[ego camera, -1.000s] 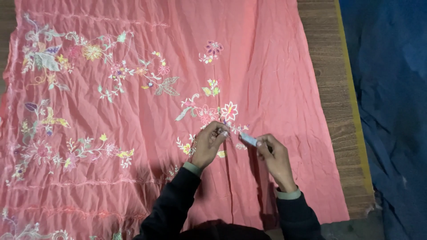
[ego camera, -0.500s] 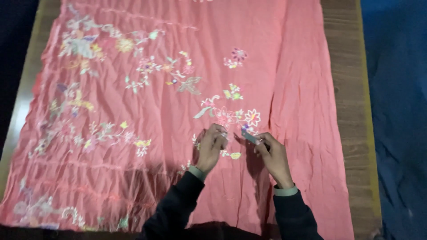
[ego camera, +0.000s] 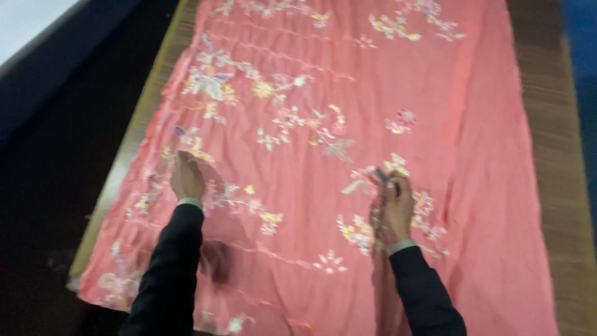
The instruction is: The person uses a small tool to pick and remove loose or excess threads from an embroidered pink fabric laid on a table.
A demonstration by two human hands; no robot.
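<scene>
A salmon-pink cloth with embroidered flowers lies spread over a wooden table. My left hand rests on the cloth near its left edge, fingers pressed down on an embroidered patch. My right hand sits on the cloth right of centre, closed around a small dark object whose tip pokes out above the fingers. Both arms wear dark sleeves with pale cuffs.
The wooden table shows as a strip along the left edge and on the right. Dark floor lies to the left, with a pale surface at the top left corner. Blue material shows at the far right.
My left hand has left the spot beside my right hand and moved far left across the cloth. The view has swung, showing more of the cloth's left side.
</scene>
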